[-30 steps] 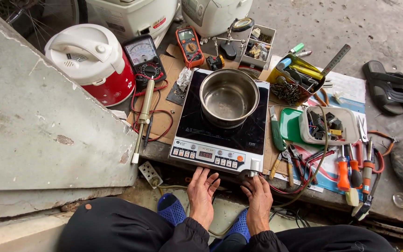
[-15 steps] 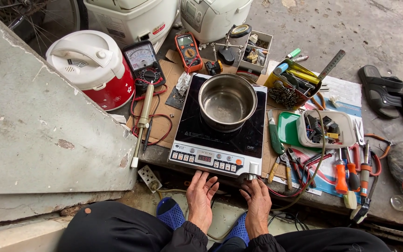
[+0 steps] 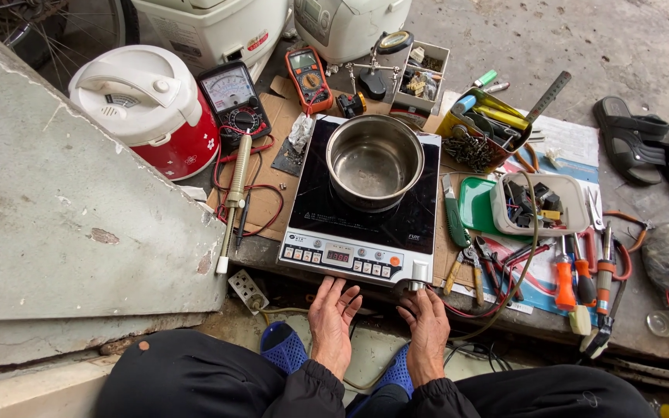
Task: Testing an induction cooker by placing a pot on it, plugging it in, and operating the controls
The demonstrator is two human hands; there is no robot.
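Steel pot (image 3: 374,161) sits centred on the black induction cooktop (image 3: 361,200), empty, nothing touching it. Cooktop lies flat on the low bench (image 3: 269,249), control strip facing the person, red digits lit on the display.

Left hand (image 3: 331,323): open, fingers spread, palm down, just below the cooktop's front edge, fingertips close under the control strip. Holds nothing.

Right hand (image 3: 428,329): also open and loose, grip released, just under the cooktop's front right corner by the small white knob (image 3: 420,273). Whether the fingertips touch the knob or the cable there, can't tell.

Around it:
- red-and-white rice cooker (image 3: 146,108) to the left rear
- analog meter (image 3: 233,99) and orange digital multimeter (image 3: 308,77) behind the cooktop, red leads looped over cardboard
- solder sucker (image 3: 235,190) lying along the cooktop's left side
- white power strip (image 3: 247,290) at the bench edge, left of the left hand
- green tray (image 3: 476,209) with a white parts box (image 3: 540,203) to the right
- pliers and orange-handled screwdrivers (image 3: 573,275) further right
- yellow tin of tools (image 3: 483,128) at right rear
- black sandals (image 3: 648,147) on the floor, well apart
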